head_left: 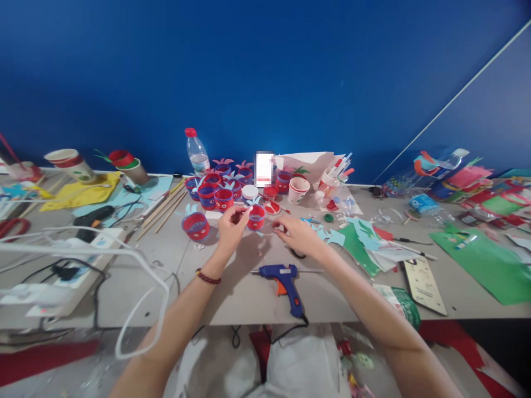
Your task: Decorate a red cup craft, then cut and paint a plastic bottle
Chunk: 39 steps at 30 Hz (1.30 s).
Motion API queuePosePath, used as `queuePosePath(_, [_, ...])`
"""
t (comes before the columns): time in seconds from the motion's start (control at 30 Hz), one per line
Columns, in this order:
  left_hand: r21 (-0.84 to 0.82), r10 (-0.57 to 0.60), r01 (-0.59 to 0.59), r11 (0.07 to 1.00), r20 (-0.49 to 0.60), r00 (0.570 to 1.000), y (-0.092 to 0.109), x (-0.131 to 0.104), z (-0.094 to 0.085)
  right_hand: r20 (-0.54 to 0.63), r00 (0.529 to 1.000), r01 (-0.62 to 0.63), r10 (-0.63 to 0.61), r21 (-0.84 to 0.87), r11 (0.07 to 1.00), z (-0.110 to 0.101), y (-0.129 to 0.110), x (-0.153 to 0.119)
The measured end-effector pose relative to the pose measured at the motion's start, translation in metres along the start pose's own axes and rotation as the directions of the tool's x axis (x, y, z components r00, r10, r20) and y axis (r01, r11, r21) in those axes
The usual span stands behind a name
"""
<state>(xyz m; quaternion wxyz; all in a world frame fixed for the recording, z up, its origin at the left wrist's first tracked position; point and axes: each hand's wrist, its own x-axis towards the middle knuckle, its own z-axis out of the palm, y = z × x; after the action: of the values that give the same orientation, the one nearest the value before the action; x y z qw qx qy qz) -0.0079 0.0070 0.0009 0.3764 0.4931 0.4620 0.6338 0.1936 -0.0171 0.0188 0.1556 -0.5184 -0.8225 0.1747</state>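
Observation:
A small red cup (256, 222) with a purple rim stands on the table between my hands. My left hand (231, 228) is at the cup's left side, thumb and fingers pinched together. A tiny white bit shows at its fingertips, too small to name. On the other side, my right hand (297, 235) hovers low over the table with its fingers curled and closed; what they hold, if anything, is hidden. Nearer me lies a blue hot glue gun (286, 273) with an orange trigger, its nozzle pointing left. A red and purple cup (196, 226) with a light-blue leafy top sits left of my left hand.
Several decorated cups (215, 193) crowd the back, beside a red-capped bottle (197, 155) and a paper cup (297, 189). Wooden sticks (161, 213) and a power strip (83, 276) with loose cables lie left. Green paper (485, 265) and blue cut-outs (360, 235) lie right.

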Motion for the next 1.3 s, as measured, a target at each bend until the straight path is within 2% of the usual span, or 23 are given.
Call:
queuePosePath(0.13, [0.041,0.033,-0.034,0.999,0.008,0.999,0.000,0.000,-0.002,-0.046,0.982,0.179,-0.182,-0.059,0.982,0.005,-0.001,0.038])
queuePosePath(0.23, [0.078,0.062,-0.064,0.995,0.025,0.998,0.000,0.001,-0.003,-0.016,0.980,0.193,-0.196,-0.111,0.975,0.005,-0.009,0.052])
queuePosePath(0.33, [0.107,0.102,-0.106,0.989,0.039,0.994,-0.002,0.002,-0.004,-0.004,0.985,0.172,-0.173,-0.095,0.981,0.003,-0.014,0.054])
queuePosePath(0.4, [0.130,0.127,-0.133,0.983,0.053,0.991,-0.004,0.002,-0.004,-0.067,0.990,0.126,-0.127,-0.019,0.992,0.001,-0.015,0.050])
queuePosePath(0.47, [0.177,0.174,-0.184,0.967,0.069,0.982,-0.005,0.001,-0.005,-0.165,0.986,0.047,-0.031,0.097,0.994,0.001,-0.014,0.043])
queuePosePath(0.53, [0.247,0.274,-0.292,0.924,0.104,0.956,-0.005,0.000,-0.006,-0.243,0.965,-0.039,0.100,0.246,0.969,0.003,-0.011,0.034])
queuePosePath(0.6, [0.319,0.399,-0.434,0.843,0.171,0.901,-0.004,-0.002,-0.008,-0.268,0.936,-0.099,0.228,0.420,0.902,0.008,-0.007,0.026])
queuePosePath(0.67, [0.380,0.489,-0.551,0.743,0.254,0.835,-0.004,-0.004,-0.010,-0.231,0.920,-0.124,0.316,0.593,0.796,0.014,-0.005,0.018])
queuePosePath(0.77, [0.456,0.556,-0.672,0.584,0.379,0.740,-0.006,-0.006,-0.013,-0.148,0.919,-0.123,0.365,0.773,0.622,0.022,-0.005,0.011])
queuePosePath(0.87, [0.478,0.582,-0.768,0.426,0.505,0.637,-0.009,-0.006,-0.016,-0.129,0.909,-0.104,0.397,0.851,0.514,0.026,-0.008,0.008])
queuePosePath(0.97, [0.455,0.610,-0.831,0.320,0.572,0.548,-0.010,-0.005,-0.018,-0.127,0.897,-0.093,0.423,0.882,0.462,0.028,-0.009,0.007])
queuePosePath(1.1, [0.431,0.613,-0.872,0.233,0.631,0.476,-0.008,-0.006,-0.020,-0.111,0.892,-0.108,0.439,0.889,0.445,0.027,-0.010,0.004])
queuePosePath(1.23, [0.430,0.615,-0.899,0.077,0.690,0.382,-0.006,-0.007,-0.020,-0.118,0.880,-0.114,0.461,0.888,0.445,0.026,-0.010,0.002])
queuePosePath(1.3, [0.423,0.607,-0.905,0.048,0.707,0.362,-0.004,-0.008,-0.020,-0.124,0.875,-0.114,0.467,0.886,0.449,0.025,-0.010,0.002])
